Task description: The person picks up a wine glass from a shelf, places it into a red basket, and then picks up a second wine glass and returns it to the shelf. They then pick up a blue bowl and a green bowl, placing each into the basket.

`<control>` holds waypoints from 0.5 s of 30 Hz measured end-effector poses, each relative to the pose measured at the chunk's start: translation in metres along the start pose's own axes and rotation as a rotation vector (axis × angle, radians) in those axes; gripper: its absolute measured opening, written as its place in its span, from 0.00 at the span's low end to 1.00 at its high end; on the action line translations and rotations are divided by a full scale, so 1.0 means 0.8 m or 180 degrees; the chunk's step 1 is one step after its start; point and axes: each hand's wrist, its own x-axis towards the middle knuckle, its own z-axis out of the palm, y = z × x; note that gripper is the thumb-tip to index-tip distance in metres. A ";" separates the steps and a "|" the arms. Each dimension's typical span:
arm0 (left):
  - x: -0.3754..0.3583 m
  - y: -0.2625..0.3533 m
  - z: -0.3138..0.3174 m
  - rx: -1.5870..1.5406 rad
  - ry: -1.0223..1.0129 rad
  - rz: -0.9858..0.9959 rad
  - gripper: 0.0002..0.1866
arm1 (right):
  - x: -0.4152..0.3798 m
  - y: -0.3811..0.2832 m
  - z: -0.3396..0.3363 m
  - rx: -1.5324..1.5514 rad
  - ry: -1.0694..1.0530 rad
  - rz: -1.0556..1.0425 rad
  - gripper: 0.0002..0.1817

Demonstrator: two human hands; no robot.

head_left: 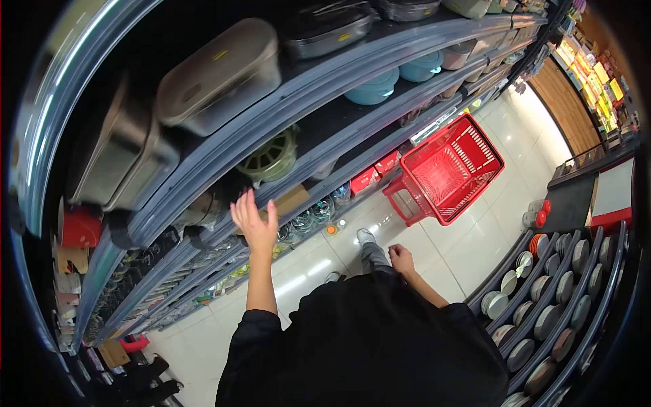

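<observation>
My left hand is raised toward the shelf rack on the left, fingers spread and holding nothing. Just beyond its fingertips, a round olive-green container with a spoked top sits on a middle shelf. A brown cardboard box shows just to the right of the hand. My right hand hangs low beside my body with its fingers curled in, and no object shows in it. Ahead of it on the floor stands a red plastic shopping basket with nothing inside.
Grey metal-coloured bins line the upper shelf, with light blue pots lower down. Glassware fills the bottom shelves. On the right, a rack of plates borders the tiled aisle.
</observation>
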 end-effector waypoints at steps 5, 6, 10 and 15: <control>0.003 0.001 0.029 0.0555 0.0224 0.0019 0.14 | 0.060 -0.079 -0.076 0.0067 0.0393 -0.0765 0.10; 0.004 -0.001 0.033 0.0615 0.0272 0.0035 0.13 | 0.083 -0.075 -0.086 -0.0041 0.0549 -0.1040 0.10; 0.002 0.008 0.037 0.0850 0.0253 -0.0014 0.12 | 0.151 -0.088 -0.130 -0.1282 0.0889 -0.1355 0.27; 0.001 -0.001 0.053 0.1082 0.0294 0.0017 0.15 | 0.217 -0.077 -0.151 -0.1832 0.0880 -0.0892 0.41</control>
